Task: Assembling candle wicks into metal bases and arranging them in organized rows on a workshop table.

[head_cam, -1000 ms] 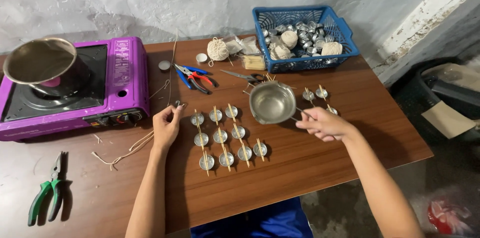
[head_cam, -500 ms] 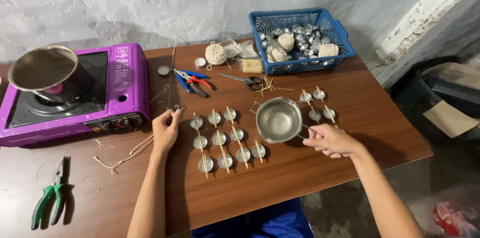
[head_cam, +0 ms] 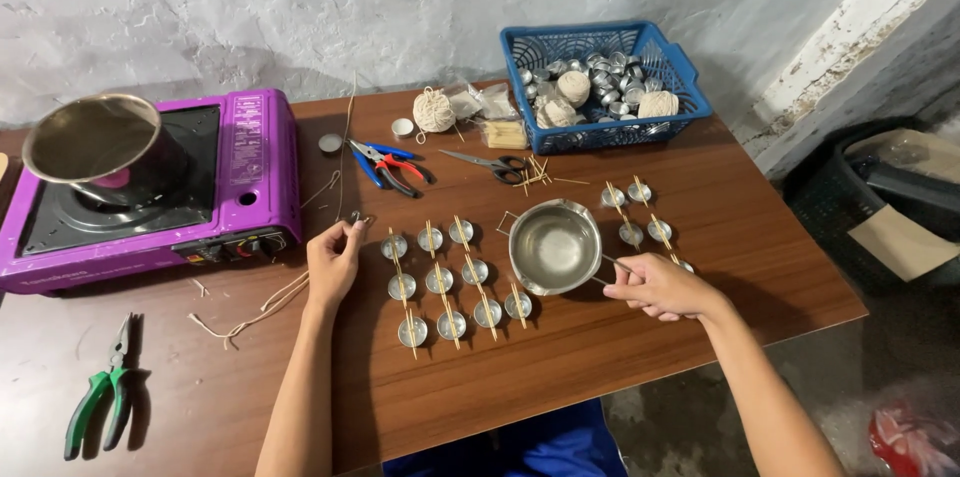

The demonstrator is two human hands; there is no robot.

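Right fingers [head_cam: 628,289] pinched the pan [head_cam: 553,249] handle; left fingers [head_cam: 345,235] rested loosely open, holding nothing, beside the cups [head_cam: 440,279] (crowded), surface [head_cam: 560,377] edge near.

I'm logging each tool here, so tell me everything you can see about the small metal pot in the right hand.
The small metal pot is round, shiny steel, shallow and looks empty. It sits upright over the wooden table, between two groups of small round metal cups. The right hand grips its thin handle; a small loop juts from its far-left rim.
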